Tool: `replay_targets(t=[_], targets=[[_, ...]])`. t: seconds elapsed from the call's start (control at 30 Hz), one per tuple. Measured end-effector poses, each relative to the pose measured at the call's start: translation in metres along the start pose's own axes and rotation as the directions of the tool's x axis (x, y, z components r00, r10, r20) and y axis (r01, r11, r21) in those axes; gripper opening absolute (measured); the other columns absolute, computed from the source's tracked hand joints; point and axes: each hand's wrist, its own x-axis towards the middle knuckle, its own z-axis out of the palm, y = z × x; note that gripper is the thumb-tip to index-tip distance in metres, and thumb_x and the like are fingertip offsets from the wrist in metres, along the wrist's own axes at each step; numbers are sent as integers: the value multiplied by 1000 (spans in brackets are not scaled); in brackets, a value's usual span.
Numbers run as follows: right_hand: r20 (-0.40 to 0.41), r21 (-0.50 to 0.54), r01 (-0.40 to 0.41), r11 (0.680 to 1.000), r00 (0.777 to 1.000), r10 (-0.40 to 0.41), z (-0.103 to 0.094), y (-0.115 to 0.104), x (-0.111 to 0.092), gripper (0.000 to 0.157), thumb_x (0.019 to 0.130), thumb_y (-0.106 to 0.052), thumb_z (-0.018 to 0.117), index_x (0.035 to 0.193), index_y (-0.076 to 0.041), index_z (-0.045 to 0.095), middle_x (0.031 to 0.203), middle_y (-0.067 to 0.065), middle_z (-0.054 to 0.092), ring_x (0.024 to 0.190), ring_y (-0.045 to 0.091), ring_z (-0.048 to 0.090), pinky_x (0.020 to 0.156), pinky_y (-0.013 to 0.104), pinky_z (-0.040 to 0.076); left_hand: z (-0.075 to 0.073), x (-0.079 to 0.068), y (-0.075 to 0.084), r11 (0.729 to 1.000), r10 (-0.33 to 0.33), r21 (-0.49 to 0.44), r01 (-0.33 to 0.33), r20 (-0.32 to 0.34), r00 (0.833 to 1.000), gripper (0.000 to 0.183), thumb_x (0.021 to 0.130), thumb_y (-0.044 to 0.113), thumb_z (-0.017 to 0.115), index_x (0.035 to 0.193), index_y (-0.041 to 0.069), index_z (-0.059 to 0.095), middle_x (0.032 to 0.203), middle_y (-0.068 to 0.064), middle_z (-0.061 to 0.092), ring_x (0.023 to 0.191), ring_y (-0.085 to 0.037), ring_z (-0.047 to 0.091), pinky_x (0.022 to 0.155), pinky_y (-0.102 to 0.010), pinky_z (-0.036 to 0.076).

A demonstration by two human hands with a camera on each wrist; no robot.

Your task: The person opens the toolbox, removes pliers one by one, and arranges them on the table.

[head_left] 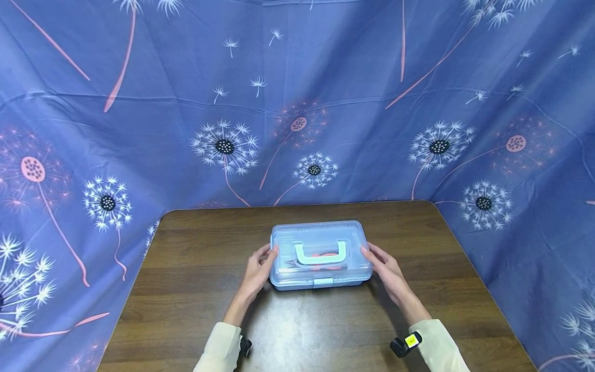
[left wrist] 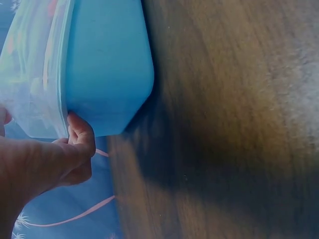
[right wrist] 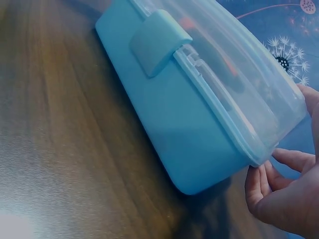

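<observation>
I see the blue plastic box (head_left: 321, 273) between the person's two hands, towards the far side of the brown wooden table (head_left: 195, 289), its long front facing the wearer. The left hand (head_left: 257, 267) grasps the left end, thumb on the clear lid (head_left: 321, 232) and a bent fingertip just under the rim. The right hand (head_left: 389, 271) grasps the right end the same way, its thumb against the lid and its fingers bent at the rim near the corner. I cannot tell whether the box's base sits fully on the wood. The lid lies over the box; its pale handle (head_left: 321, 260) is on top, and the latch (head_left: 323, 281) is at the middle of the front. Through the lid I make out red things, too hazy for me to name. Behind the table hangs a blue cloth (head_left: 279, 62) printed with dandelions.
</observation>
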Motion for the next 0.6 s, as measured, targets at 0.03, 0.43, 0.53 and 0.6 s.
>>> replay_targets(t=[0.03,0.43,0.53,0.6], targets=[[-3,-1,3,1000,1000,-3,0,1,-2,77,103,-50,57,160,-5,32,162,18,35,142,28,39,116,45,33,0,-2,0,1000,1,8,-1,-3,1000,67,101,43,64,145,-6,52,132,-22,57,104,-26,63,81,-27,52],[-41,-14,2,1000,999,-3,4,7,-23,73,103,-50,58,158,-7,38,160,17,38,142,27,38,113,42,32,-1,-24,-3,1000,4,19,-4,-20,1000,63,100,40,66,143,-4,55,129,-19,57,97,-20,62,78,-25,51],[-54,-15,-1,1000,999,1,5,9,-27,72,103,-50,58,158,-8,39,160,16,39,142,26,38,111,37,34,0,-29,-4,1000,1,7,-1,-27,1000,63,100,39,67,143,-5,55,128,-19,57,96,-19,63,76,-23,52],[-65,-13,-9,1000,998,8,7,10,-30,72,103,-50,58,157,-8,39,159,16,40,141,26,39,108,31,36,0,-32,-5,1000,5,4,-5,-29,1000,63,100,38,67,143,-6,54,127,-20,57,95,-18,64,75,-23,52]])
